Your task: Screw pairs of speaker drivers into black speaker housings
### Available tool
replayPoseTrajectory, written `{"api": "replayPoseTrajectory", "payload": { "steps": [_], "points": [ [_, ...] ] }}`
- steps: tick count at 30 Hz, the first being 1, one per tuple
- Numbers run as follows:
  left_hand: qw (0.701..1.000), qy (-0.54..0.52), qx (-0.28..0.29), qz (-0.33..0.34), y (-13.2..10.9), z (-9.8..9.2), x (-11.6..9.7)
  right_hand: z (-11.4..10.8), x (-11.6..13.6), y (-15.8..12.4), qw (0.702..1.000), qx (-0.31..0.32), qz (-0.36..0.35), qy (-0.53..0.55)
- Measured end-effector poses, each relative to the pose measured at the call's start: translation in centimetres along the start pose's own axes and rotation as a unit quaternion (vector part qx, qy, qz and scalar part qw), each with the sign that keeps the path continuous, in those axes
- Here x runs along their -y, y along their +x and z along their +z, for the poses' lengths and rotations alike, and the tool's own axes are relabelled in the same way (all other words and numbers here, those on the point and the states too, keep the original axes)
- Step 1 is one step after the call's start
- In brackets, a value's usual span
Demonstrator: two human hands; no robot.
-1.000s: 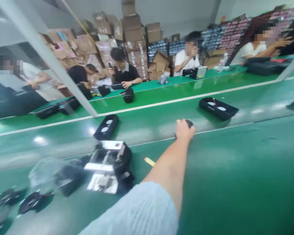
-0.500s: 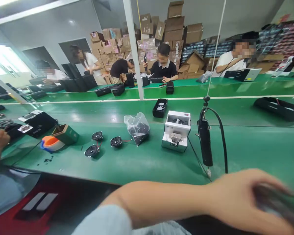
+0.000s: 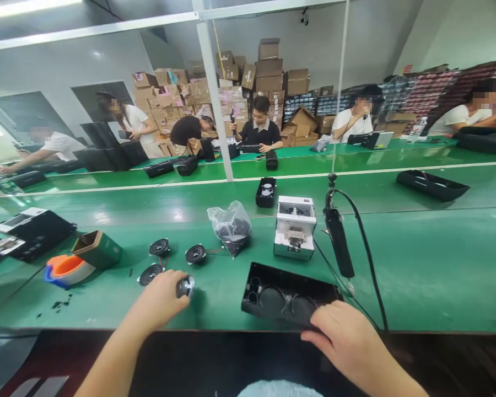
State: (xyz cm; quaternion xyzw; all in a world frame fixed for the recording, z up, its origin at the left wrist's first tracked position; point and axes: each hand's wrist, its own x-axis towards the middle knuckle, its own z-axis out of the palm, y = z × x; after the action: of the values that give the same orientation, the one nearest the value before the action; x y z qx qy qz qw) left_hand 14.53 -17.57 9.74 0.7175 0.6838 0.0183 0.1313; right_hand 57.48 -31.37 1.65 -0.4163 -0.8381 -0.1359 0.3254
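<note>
My left hand [image 3: 169,292] is closed around a small round speaker [image 3: 186,287] with a silvery side showing, just above the table. Beside it lie two black round speakers [image 3: 159,247] joined by a red wire, one partly hidden by my fingers. A third speaker [image 3: 195,254] sits to their right. My right hand [image 3: 334,325] grips the near right corner of an open black speaker housing [image 3: 287,295], which has two large round seats and two small holes inside. The housing is tilted at the table's front edge.
A white screw feeder [image 3: 295,229] stands behind the housing, with a hanging electric screwdriver [image 3: 339,242] right of it. A clear bag [image 3: 231,226], a green box [image 3: 99,249] and an orange tape roll [image 3: 68,267] are on the table [image 3: 446,264]. Several co-workers sit or stand opposite.
The arm stretched to the right has drawn back. Both hands now show, the left with a round speaker, the right on the black housing, now at the front edge. The view has shifted right.
</note>
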Motion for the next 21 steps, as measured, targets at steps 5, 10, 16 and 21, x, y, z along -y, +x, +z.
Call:
{"api": "replayPoseTrajectory", "payload": {
  "steps": [5, 10, 16, 21],
  "points": [
    [0.997, 0.063, 0.022, -0.029, -0.1, 1.8, -1.2, 3.9, -3.4, 4.0, 0.997, 0.065, -0.038, -0.027],
    [0.991, 0.088, 0.017, -0.101, 0.5, 4.0, -1.7, 2.7, -3.8, 5.4, 0.993, 0.092, -0.065, -0.019],
    [0.996, 0.045, -0.021, -0.081, 0.1, 4.7, -0.3, 5.5, 0.0, 17.4, 0.969, 0.212, -0.122, 0.048],
    [0.996, -0.012, -0.09, 0.016, -1.8, 5.9, 2.6, 15.3, 5.1, 31.0, 0.934, 0.317, -0.152, 0.07]
  ]
}}
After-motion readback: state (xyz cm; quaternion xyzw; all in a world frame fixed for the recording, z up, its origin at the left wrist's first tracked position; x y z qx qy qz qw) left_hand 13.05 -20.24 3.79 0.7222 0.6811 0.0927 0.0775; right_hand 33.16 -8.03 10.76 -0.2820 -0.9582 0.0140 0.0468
